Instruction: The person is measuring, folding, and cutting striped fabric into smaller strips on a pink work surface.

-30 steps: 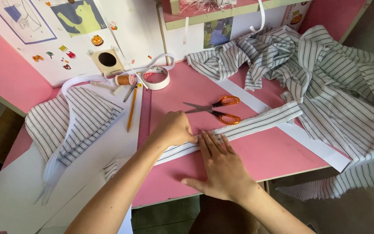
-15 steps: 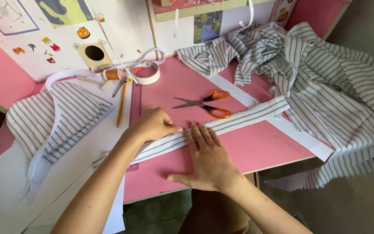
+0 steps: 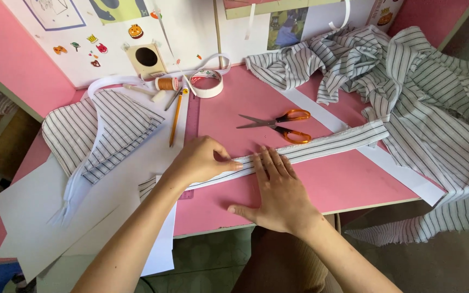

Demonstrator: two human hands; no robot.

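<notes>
A long folded strip of grey-and-white striped fabric (image 3: 327, 147) lies slantwise across the pink table (image 3: 343, 184). My left hand (image 3: 202, 160) rests on the strip's left part, fingers curled, thumb and fingertips pinching its folded edge. My right hand (image 3: 278, 190) lies flat beside it, fingers spread and pressing the strip down. Both hands meet near the middle of the strip. Orange-handled scissors (image 3: 280, 123) lie shut just beyond the strip.
A heap of striped cloth (image 3: 424, 92) covers the right side and hangs over the edge. A folded striped piece (image 3: 104, 133) lies on white paper (image 3: 44, 211) at left. A pencil (image 3: 176, 118), thread spool (image 3: 165, 83) and tape roll (image 3: 207, 84) sit near the back wall.
The head view has shifted slightly. My left hand has slid a little along the strip toward the right hand; the right hand stays pressed flat on the strip.
</notes>
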